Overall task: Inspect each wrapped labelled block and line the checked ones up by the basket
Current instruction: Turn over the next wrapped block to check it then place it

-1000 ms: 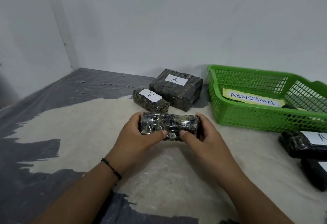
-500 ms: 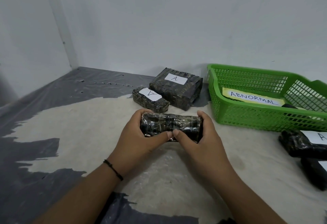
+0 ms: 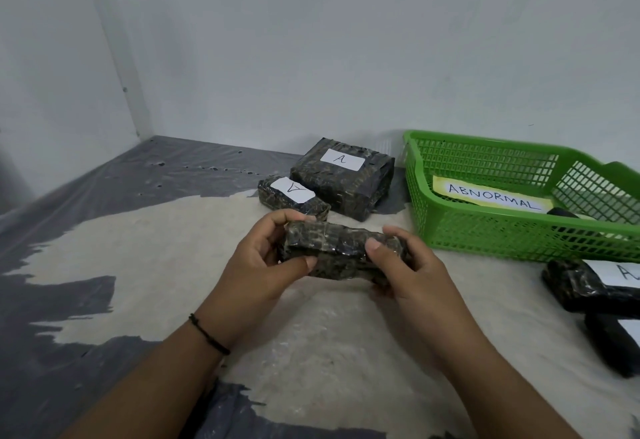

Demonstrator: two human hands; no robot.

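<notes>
A dark, shiny wrapped block [image 3: 337,253] is held just above the floor between my left hand [image 3: 258,265] and my right hand [image 3: 412,267], one hand on each end; no label shows on it. Beyond it, a small wrapped block [image 3: 277,201] with a white "A" label lies beside a larger block [image 3: 341,182] labelled "A", both left of the green basket [image 3: 485,234]. A paper reading "ABNORMAL" [image 3: 491,196] lies inside the basket. Two more wrapped blocks sit at the right edge: one [image 3: 585,286] labelled "A" and a darker one [image 3: 613,345] in front of it.
The floor is a pale worn patch [image 3: 156,248] ringed by grey plastic sheeting [image 3: 69,216]. White walls meet in a corner at the back left. A dark object [image 3: 562,212] lies in the basket, mostly hidden by its wall.
Both hands have turned the held block, so a different face points at me. My right thumb has slid from the block's middle toward its right end. The other blocks and the basket stayed put.
</notes>
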